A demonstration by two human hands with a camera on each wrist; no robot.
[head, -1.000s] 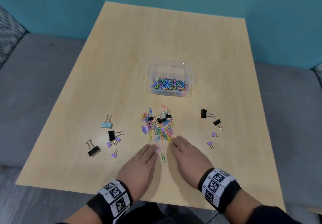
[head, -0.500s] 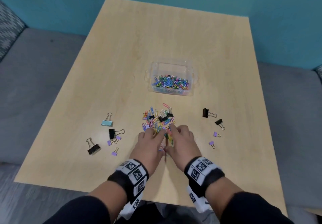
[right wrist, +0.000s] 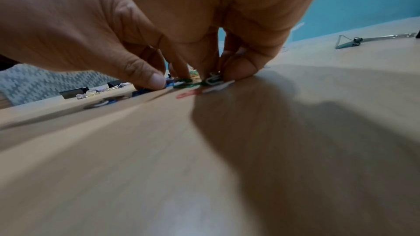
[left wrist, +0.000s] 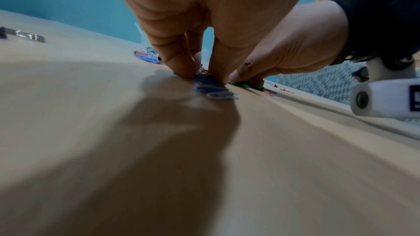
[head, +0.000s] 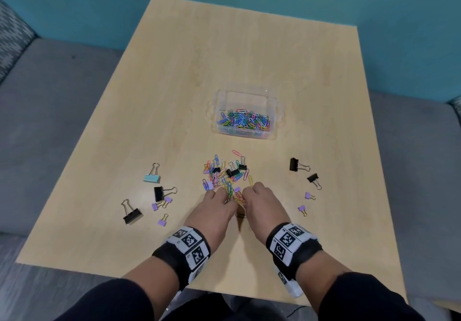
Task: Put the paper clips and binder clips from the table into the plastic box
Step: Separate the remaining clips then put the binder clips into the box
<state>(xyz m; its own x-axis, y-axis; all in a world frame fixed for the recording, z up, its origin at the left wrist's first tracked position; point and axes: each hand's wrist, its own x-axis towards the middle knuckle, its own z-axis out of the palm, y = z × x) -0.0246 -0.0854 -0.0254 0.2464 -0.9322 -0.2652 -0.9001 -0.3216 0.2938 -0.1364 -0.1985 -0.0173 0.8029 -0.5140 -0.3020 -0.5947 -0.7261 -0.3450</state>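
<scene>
A clear plastic box [head: 274, 111] stands mid-table with many coloured paper clips in it. Nearer to me lies a loose pile of paper clips [head: 224, 172] with a few small black binder clips mixed in. My left hand [head: 220, 197] and right hand [head: 252, 193] meet side by side at the pile's near edge, fingers curled down onto the table. In the left wrist view the left hand [left wrist: 200, 73] pinches blue paper clips [left wrist: 213, 87]. In the right wrist view the right hand [right wrist: 193, 76] pinches green and white paper clips [right wrist: 195, 82].
Left of the hands lie a light blue binder clip [head: 152, 178], two black binder clips [head: 159, 194] [head: 132, 215] and small purple ones [head: 162, 221]. To the right lie two black binder clips [head: 295, 164] [head: 313, 178] and two purple ones [head: 308, 196]. A grey sofa surrounds the table [head: 174, 83].
Both hands slid forward from lying flat near the table's front edge to the pile's near edge. Their fingers have curled and gathered paper clips between them.
</scene>
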